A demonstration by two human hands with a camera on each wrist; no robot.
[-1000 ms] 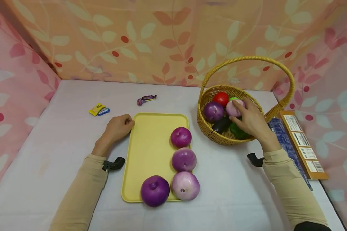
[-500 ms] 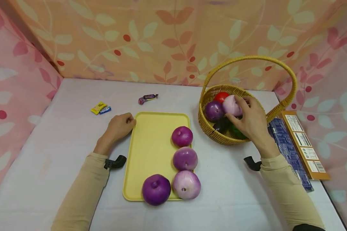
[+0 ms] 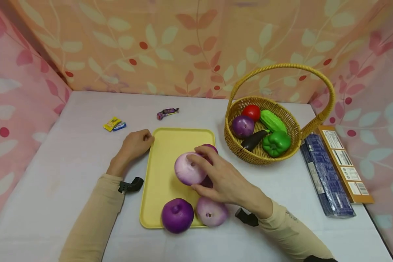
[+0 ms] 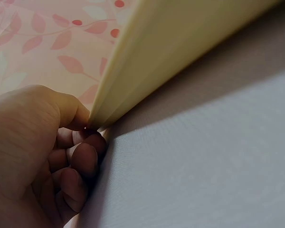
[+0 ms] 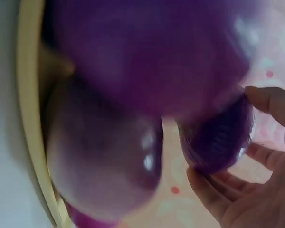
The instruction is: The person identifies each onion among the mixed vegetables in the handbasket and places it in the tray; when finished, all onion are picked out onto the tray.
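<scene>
My right hand [image 3: 227,178] grips a pale purple onion [image 3: 187,171] above the yellow tray [image 3: 165,145]; in the right wrist view, fingers and thumb curl round this onion [image 5: 218,137]. A dark purple onion [image 3: 177,215] and a pale onion [image 3: 212,213] sit at the tray's near side. Another onion [image 3: 211,146] shows partly behind the right hand, and one more is almost hidden there. My left hand [image 3: 135,145] pinches the tray's left edge near its far corner; the left wrist view shows thumb and forefinger at the tray rim [image 4: 104,104].
A tall-handled wicker basket [image 3: 230,140] at the right holds a red tomato [image 3: 251,112], a purple onion [image 3: 243,126], an eggplant [image 3: 253,140], a green cucumber [image 3: 273,121] and a green pepper [image 3: 276,143]. Flat packages [image 3: 327,174] lie further right. Wrapped candies [image 3: 112,123] lie at the far left.
My right hand has lifted the pale onion out of the basket and carried it left over the tray. The left hand has stayed at the tray's edge.
</scene>
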